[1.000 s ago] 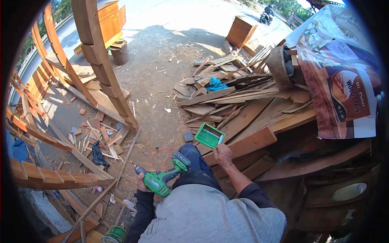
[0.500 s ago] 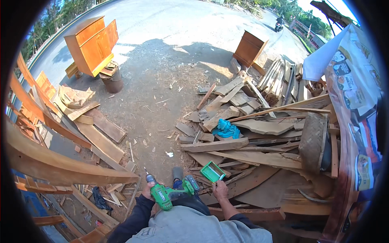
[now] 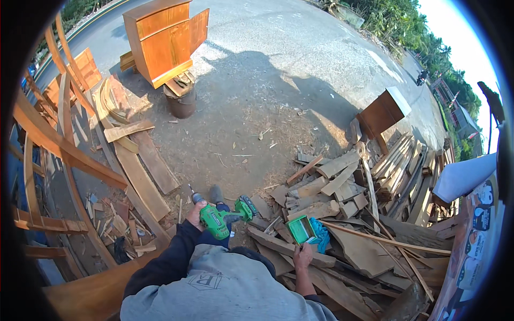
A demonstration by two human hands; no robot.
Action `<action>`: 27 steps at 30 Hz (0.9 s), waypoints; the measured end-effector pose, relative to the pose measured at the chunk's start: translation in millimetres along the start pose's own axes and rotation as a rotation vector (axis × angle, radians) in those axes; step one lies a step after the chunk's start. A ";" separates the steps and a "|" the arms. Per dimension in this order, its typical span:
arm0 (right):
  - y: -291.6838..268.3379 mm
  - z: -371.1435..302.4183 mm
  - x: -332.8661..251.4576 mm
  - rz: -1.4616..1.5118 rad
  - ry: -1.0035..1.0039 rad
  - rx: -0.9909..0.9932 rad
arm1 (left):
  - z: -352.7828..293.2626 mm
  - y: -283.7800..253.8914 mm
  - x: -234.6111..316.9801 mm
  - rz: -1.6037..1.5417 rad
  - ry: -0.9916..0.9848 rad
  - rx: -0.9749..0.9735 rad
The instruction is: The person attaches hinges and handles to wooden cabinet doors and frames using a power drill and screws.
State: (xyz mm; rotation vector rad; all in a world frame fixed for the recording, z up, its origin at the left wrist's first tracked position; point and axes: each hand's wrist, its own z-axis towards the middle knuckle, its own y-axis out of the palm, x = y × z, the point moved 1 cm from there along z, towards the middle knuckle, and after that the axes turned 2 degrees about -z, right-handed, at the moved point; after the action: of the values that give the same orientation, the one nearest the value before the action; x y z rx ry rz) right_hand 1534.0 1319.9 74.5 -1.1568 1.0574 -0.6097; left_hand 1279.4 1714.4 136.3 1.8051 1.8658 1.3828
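My left hand (image 3: pixel 195 215) is closed round the front end of a green cordless drill (image 3: pixel 216 223), just behind its chuck. A thin bit points away from me, and the battery end lies to the right, above my legs. In my right hand (image 3: pixel 303 258) is a small, open green plastic box (image 3: pixel 301 228), gripped at its near edge. Its inside looks pale green; what lies in it, if anything, is too small to tell. Just beyond the box, a crumpled turquoise cloth (image 3: pixel 320 235) rests on the wood pile.
Scrap boards (image 3: pixel 369 246) are heaped at my right, beside a printed banner (image 3: pixel 474 241). Curved wooden frame pieces (image 3: pixel 69 152) stand at the left. Ahead, an orange-brown cabinet (image 3: pixel 166 45) is raised near a bucket (image 3: pixel 181 104); a smaller cabinet (image 3: pixel 377 115) stands right.
My view has swung to the right and tilted, so the cabinets and frames appear shifted. The box in my right hand has moved farther right, near the turquoise cloth. Both holds are unchanged.
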 end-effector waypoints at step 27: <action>199.5 904.4 -396.5 0.033 -0.334 -0.055 | 725.0 236.6 480.4 0.972 0.450 0.410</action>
State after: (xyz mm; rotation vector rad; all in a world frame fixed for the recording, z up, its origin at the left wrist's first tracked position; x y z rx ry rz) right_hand 2161.1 2108.1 57.6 -1.2365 0.8087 -0.3475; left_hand 1832.7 2425.8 125.5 3.0770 1.5374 1.9006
